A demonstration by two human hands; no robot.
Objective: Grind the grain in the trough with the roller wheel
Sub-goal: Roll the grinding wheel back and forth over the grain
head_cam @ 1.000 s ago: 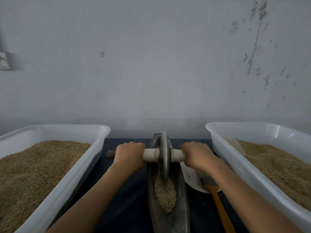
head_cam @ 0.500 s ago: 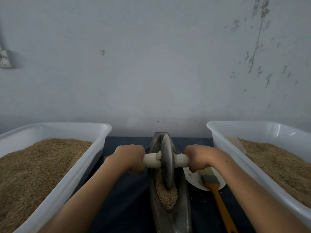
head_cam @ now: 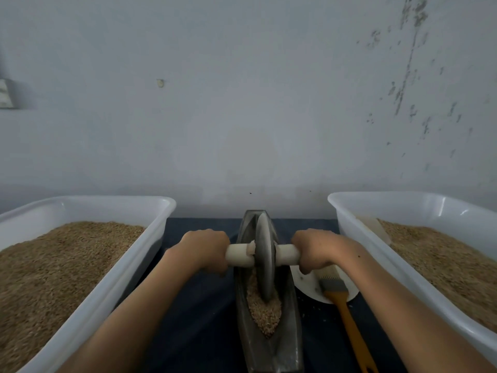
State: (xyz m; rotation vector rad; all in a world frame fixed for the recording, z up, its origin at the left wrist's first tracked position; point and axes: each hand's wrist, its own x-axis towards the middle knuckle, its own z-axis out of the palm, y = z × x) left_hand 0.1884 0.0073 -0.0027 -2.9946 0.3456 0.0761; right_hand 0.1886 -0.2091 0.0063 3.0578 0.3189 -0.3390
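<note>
Grain (head_cam: 265,313) lies heaped in the near half of the dark boat-shaped trough (head_cam: 289,340) at mid worktop, roller wheel (head_cam: 265,261) standing upright in it. Left hand (head_cam: 205,249) and right hand (head_cam: 317,247) each have fingers curled tight round the pale axle handle (head_cam: 239,255), one per side. White bins of grain (head_cam: 88,319) flank it; an orange-handled brush (head_cam: 347,316) rests on a white plate (head_cam: 309,288) to the right.

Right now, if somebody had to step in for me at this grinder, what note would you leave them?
Left hand grips the left end of the pale handle; right hand grips the right end.
Roller wheel stands upright in the dark trough, its lower edge in the grain.
Grain there looks coarse, so grinding is under way, not finished.
Left: keep rolling along the trough.
Beside it: brush on a white plate, and two white tubs holding grain.
</note>
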